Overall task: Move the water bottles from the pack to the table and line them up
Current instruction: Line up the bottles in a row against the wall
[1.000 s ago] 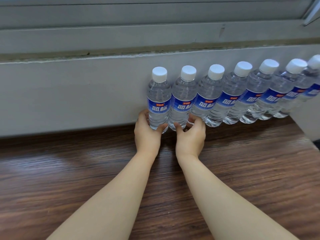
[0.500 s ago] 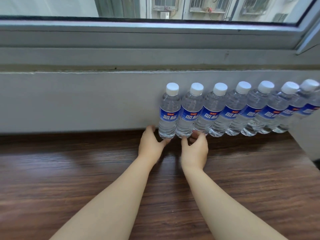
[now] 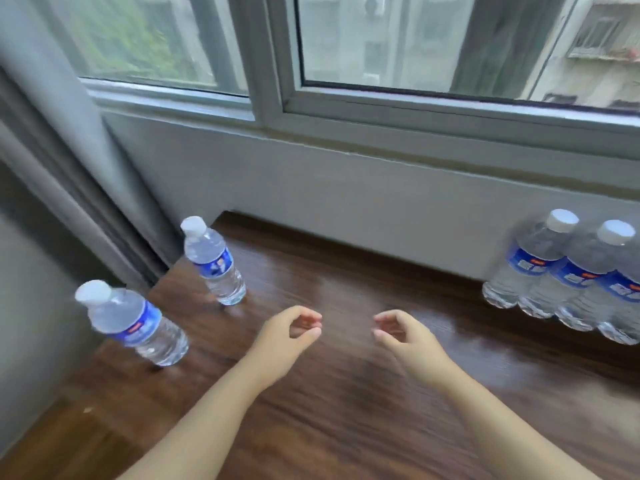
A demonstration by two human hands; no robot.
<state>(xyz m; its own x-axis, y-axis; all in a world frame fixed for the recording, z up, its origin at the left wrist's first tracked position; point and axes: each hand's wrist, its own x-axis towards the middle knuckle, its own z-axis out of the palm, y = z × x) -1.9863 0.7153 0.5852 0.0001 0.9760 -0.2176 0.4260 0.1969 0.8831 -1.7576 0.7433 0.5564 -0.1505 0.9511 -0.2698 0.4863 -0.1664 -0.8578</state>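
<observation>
Two loose bottles are what's left to sort, both standing on the table [image 3: 346,393] over at the left: the far bottle [image 3: 213,260] near the curtain [image 3: 69,188], and the near bottle [image 3: 133,323] right by the table's left edge. The row [image 3: 568,282] sits at the right against the wall, bottles touching; I can count three or four before the frame cuts it off.

Handling-wise these look full, so a bit of weight, and the thin clear plastic will probably give if you squeeze hard. The label band in the middle is likely the best place to grab, since the ribbed lower half looks slicker and grabbing the cap alone would let it swing.

The left hand [image 3: 284,336] and right hand [image 3: 407,337] both hang over the middle of the table, fingers loosely curled, holding nothing. It's blurry, so finger detail is a guess.

Compared with half a second ago: both hands were at the base of the row's left-end bottles, and now they're off it. The view has swung left, bringing the two stray bottles into sight.
</observation>
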